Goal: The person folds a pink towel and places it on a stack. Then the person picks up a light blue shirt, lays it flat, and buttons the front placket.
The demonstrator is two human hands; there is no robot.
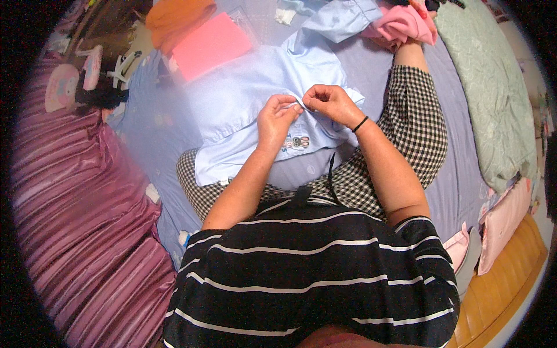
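A light blue shirt (243, 91) lies spread over my lap and the bed before me. Between thumb and fingers, my left hand (276, 119) pinches a raised fold of it. My right hand (333, 104) meets the same fold from the right, its thumb and forefinger closed at the cloth's edge. Whether those fingertips also hold something small cannot be made out. Just below the hands, a cartoon animal patch with lettering (300, 142) decorates the shirt. One sleeve (335, 21) stretches away toward the upper right.
A pink flat rectangular item (212, 46) and orange cloth (178, 21) lie beyond the shirt. Pink cloth (402, 24) bunches around my right foot. A purple curtain (87, 187) hangs at left. Right are a green quilt (491, 91), a pink pillow (506, 222) and a wooden headboard (500, 291).
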